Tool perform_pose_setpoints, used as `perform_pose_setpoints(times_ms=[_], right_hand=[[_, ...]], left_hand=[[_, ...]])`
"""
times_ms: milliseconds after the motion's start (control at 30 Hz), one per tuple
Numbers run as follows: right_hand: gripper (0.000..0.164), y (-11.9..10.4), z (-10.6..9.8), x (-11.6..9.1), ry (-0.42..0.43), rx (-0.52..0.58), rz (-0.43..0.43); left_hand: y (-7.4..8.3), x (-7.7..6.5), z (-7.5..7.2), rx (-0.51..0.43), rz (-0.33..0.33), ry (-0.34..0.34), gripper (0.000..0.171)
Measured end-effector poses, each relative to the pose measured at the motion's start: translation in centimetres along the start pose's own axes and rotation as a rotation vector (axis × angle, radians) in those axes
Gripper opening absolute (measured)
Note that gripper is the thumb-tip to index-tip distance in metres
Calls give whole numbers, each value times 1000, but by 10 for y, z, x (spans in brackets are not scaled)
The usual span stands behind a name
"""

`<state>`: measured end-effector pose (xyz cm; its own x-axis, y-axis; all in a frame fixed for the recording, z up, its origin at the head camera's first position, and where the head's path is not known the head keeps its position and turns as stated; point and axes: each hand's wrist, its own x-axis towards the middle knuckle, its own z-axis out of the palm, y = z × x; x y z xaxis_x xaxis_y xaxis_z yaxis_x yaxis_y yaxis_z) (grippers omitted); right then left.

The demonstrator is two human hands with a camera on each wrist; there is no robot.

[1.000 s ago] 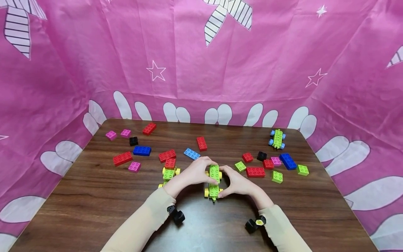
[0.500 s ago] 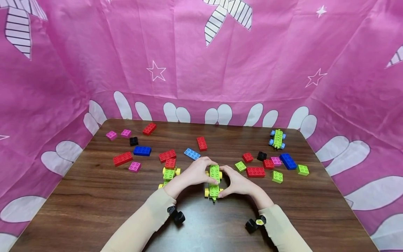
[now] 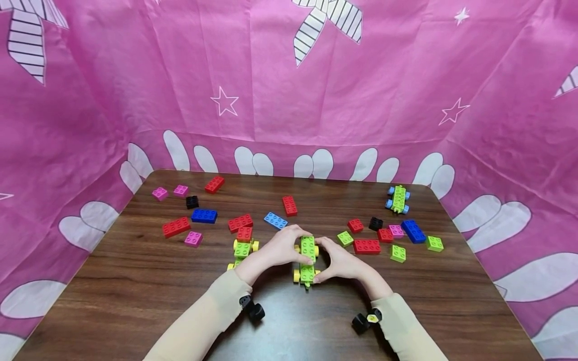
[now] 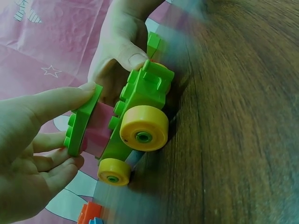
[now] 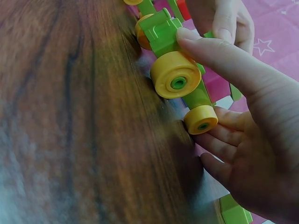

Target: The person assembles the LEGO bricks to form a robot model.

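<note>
A lime-green toy car base with yellow wheels (image 3: 307,274) stands on the table between both hands. On it sits a pink brick (image 4: 98,129), topped by a green brick (image 4: 83,123). My left hand (image 3: 284,245) pinches that top green brick, thumb at its near end and fingers at the far end. From the other side my right hand (image 3: 343,260) grips the car base, its thumb at the near end and its fingers by the far wheel (image 5: 201,119). Left of the left wrist stands another green car base (image 3: 242,250), yellow-wheeled and partly hidden by the arm, with a red brick (image 3: 244,234) at its far end.
Red, pink, black and blue bricks lie at the left, among them a dark blue brick (image 3: 204,216). A light blue brick (image 3: 275,220) lies beyond the hands. Several more surround a red brick (image 3: 367,246) on the right. A blue-wheeled car base (image 3: 399,199) stands back right.
</note>
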<state>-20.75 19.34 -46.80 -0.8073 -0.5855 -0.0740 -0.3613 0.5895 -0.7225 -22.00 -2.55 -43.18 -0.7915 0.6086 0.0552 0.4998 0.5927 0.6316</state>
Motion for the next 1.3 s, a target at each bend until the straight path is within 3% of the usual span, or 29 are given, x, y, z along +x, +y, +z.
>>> perform_pose_setpoints(times_ms=[1000, 1300], right_hand=[[90, -1, -1, 0, 0, -4, -18], [92, -3, -4, -1, -24, -3, -42]], left_hand=[[2, -1, -2, 34, 27, -25, 64], [3, -4, 0, 70, 41, 0, 70]])
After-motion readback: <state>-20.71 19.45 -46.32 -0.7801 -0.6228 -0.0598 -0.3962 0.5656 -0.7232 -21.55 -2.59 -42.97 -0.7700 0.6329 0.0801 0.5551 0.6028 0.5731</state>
